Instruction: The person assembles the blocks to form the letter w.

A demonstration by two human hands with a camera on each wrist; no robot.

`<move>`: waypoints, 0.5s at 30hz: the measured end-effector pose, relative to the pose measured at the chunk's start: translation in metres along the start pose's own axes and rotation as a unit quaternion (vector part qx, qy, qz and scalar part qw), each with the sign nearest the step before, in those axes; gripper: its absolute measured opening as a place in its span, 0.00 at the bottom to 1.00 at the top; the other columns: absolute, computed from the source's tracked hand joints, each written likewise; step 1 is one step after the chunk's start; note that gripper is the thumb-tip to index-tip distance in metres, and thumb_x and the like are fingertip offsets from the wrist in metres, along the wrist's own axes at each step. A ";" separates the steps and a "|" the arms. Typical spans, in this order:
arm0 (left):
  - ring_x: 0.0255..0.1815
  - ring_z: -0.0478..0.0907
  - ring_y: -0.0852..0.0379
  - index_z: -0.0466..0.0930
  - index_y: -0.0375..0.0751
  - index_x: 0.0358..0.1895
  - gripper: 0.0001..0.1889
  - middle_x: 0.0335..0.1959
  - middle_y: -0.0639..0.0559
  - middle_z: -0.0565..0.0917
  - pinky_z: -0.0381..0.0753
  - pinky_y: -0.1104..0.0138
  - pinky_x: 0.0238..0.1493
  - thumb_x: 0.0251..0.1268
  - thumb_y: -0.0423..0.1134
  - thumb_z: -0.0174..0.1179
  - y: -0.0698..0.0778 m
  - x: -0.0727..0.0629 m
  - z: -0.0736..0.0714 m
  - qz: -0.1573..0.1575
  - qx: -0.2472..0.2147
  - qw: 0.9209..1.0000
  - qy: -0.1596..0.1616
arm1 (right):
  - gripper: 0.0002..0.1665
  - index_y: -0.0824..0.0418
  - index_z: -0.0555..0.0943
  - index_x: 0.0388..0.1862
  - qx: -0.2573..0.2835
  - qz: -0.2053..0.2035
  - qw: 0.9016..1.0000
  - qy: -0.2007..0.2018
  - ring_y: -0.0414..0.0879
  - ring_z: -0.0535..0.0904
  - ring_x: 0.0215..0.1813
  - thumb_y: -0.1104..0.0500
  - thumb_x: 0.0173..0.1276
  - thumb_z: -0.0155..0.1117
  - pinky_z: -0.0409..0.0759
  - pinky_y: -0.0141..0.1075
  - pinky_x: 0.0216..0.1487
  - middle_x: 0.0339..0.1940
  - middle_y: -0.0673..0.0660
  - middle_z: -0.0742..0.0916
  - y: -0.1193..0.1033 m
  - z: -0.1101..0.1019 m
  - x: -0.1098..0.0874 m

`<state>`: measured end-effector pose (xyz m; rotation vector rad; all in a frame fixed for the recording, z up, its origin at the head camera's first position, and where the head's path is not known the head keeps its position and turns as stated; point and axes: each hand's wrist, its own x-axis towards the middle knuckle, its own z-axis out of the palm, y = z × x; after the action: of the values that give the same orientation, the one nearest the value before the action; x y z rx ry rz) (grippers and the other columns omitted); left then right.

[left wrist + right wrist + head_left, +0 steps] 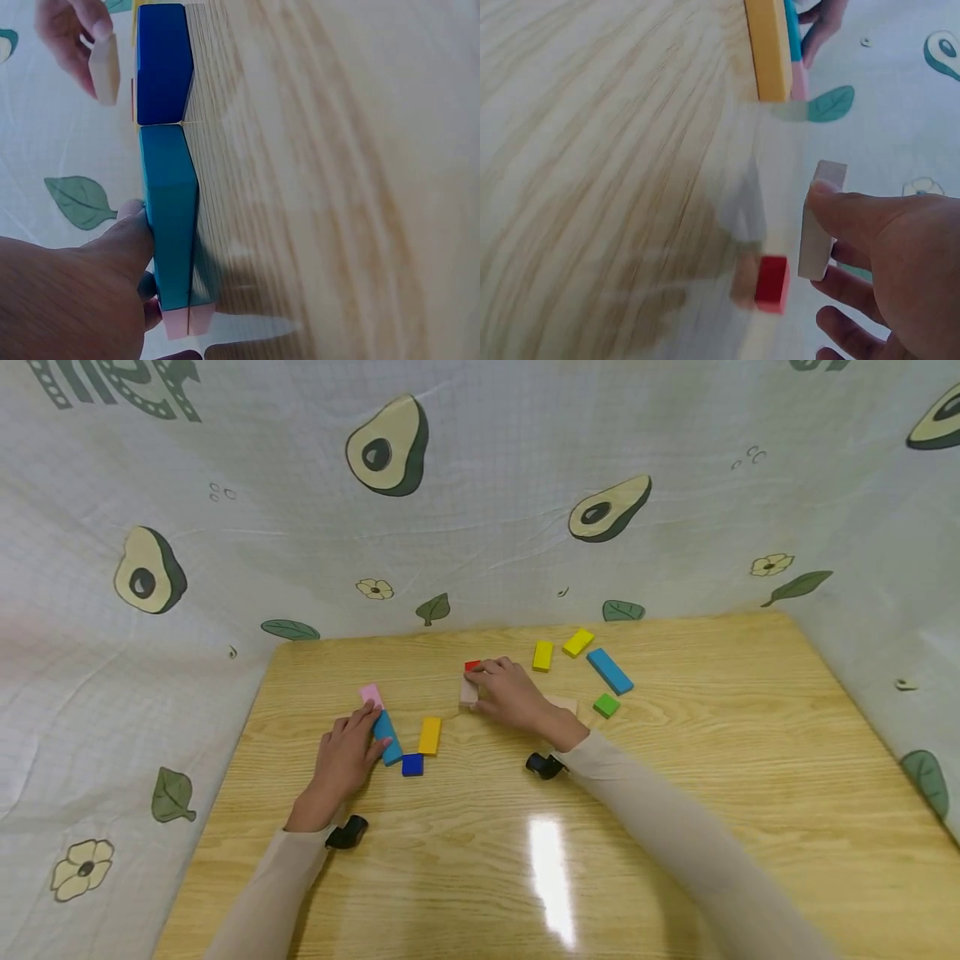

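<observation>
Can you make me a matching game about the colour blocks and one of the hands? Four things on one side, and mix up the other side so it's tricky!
Things:
1. Right hand
2. Dark blue block
3. Green block
4. Pink block

Clues:
A. Beside the near end of the right light blue block
B. At the far end of the left light blue block
C. Pinching a pale block
D. Just below the orange block in the head view

Right pairs:
1-C
2-D
3-A
4-B
</observation>
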<state>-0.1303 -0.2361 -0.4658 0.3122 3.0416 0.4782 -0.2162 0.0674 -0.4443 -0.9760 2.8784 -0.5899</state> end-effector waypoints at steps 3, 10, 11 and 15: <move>0.76 0.64 0.28 0.64 0.32 0.81 0.32 0.82 0.34 0.62 0.67 0.31 0.68 0.83 0.44 0.57 0.000 -0.001 -0.001 -0.002 -0.002 1.000 -0.002 | 0.33 0.62 0.78 0.75 -0.001 0.003 1.000 0.002 0.60 0.73 0.69 0.52 0.76 0.71 0.72 0.55 0.70 0.72 0.61 0.80 -0.006 0.004 0.007; 0.77 0.63 0.28 0.63 0.32 0.81 0.32 0.83 0.34 0.62 0.66 0.31 0.68 0.83 0.43 0.57 -0.001 -0.001 0.000 -0.001 -0.005 1.000 0.001 | 0.32 0.62 0.78 0.75 0.007 0.009 1.000 0.006 0.60 0.73 0.71 0.51 0.78 0.69 0.71 0.55 0.72 0.72 0.61 0.81 -0.016 0.010 0.020; 0.77 0.63 0.28 0.63 0.32 0.81 0.32 0.83 0.34 0.62 0.66 0.31 0.68 0.83 0.43 0.57 -0.001 -0.001 0.000 -0.001 -0.006 1.000 0.002 | 0.32 0.62 0.78 0.75 0.007 0.011 1.000 0.006 0.60 0.73 0.71 0.52 0.78 0.69 0.71 0.54 0.72 0.72 0.61 0.81 -0.017 0.011 0.021; 0.76 0.63 0.28 0.64 0.32 0.81 0.32 0.82 0.34 0.63 0.67 0.31 0.68 0.83 0.43 0.58 -0.001 -0.001 0.000 0.003 -0.005 1.000 0.006 | 0.31 0.62 0.77 0.75 0.006 0.021 1.000 -0.003 0.59 0.73 0.71 0.52 0.78 0.68 0.71 0.53 0.73 0.72 0.61 0.80 -0.022 0.014 0.029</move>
<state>-0.1297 -0.2372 -0.4658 0.3182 3.0497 0.4986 -0.2242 0.0297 -0.4474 -0.9128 2.8795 -0.5994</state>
